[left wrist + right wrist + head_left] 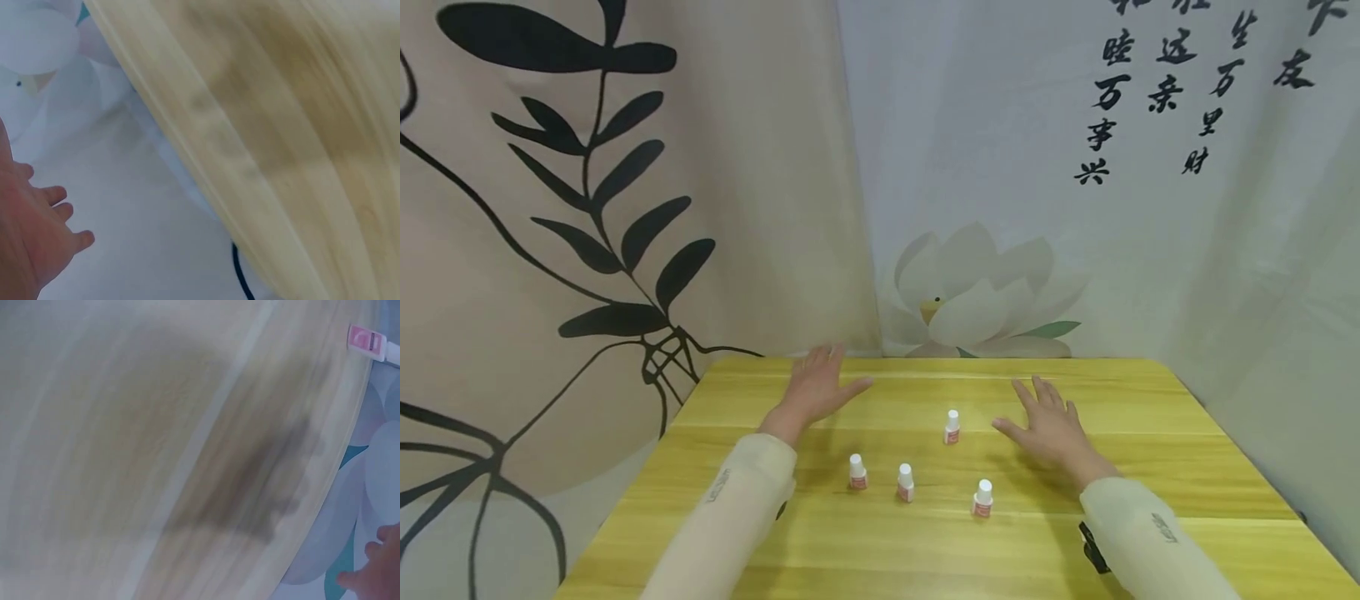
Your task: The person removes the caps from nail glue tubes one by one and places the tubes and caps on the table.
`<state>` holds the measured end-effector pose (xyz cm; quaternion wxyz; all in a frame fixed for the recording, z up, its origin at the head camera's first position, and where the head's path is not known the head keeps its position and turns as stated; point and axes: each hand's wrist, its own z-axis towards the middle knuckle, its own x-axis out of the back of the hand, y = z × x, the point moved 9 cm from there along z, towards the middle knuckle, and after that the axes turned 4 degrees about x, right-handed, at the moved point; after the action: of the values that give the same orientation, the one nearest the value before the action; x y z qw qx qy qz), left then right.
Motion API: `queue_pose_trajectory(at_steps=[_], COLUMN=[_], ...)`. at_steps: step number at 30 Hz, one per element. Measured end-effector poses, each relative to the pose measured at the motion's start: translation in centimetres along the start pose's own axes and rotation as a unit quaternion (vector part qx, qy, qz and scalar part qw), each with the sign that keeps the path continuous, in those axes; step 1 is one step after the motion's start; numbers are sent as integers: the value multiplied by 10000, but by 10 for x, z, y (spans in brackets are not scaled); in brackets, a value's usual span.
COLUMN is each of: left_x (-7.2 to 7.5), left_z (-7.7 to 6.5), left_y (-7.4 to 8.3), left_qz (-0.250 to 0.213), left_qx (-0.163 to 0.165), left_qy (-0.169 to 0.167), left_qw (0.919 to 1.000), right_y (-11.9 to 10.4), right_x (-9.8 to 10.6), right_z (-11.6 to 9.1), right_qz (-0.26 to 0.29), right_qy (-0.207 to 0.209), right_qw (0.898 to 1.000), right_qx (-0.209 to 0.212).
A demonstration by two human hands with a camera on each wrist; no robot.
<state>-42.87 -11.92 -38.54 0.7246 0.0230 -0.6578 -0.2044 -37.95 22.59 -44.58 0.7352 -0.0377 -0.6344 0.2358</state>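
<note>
Several small white bottles with pink-red labels stand upright on the wooden table. One bottle (952, 427) is farther back, near my right hand (1051, 427); the others are a left bottle (857, 472), a middle bottle (906, 483) and a front right bottle (982, 499). My left hand (817, 388) is held over the table's far left part with fingers spread, holding nothing. The right hand, also spread and holding nothing, casts a shadow on the wood. In the right wrist view a labelled bottle (367, 342) shows at the upper right, apart from the fingers.
The yellow wooden table (1150, 433) ends at a far edge against a hanging curtain (775, 208) printed with leaves, a lotus and Chinese characters. A black band (1093, 550) is at the right wrist. In the left wrist view a dark cable (241, 275) hangs by the table edge.
</note>
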Motion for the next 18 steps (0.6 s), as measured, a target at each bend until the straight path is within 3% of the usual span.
queue_pose_trajectory(at_steps=[6,12,18], left_x=[-8,-16,-29], left_z=[12,21,25], left_y=[25,53,75], left_qz=[-592,-1093,-1942], left_qx=[35,-143,-297], left_qy=[-234,-275,-541], left_qw=[9980,9935,9790], right_y=[-13,-18,-22], right_x=[-5,-17,-33], right_z=[8,14,22], right_qz=[176,509,1198], right_qy=[-70,-317,-521], right_qw=[9995,9978,9913], right_qx=[236,284,159])
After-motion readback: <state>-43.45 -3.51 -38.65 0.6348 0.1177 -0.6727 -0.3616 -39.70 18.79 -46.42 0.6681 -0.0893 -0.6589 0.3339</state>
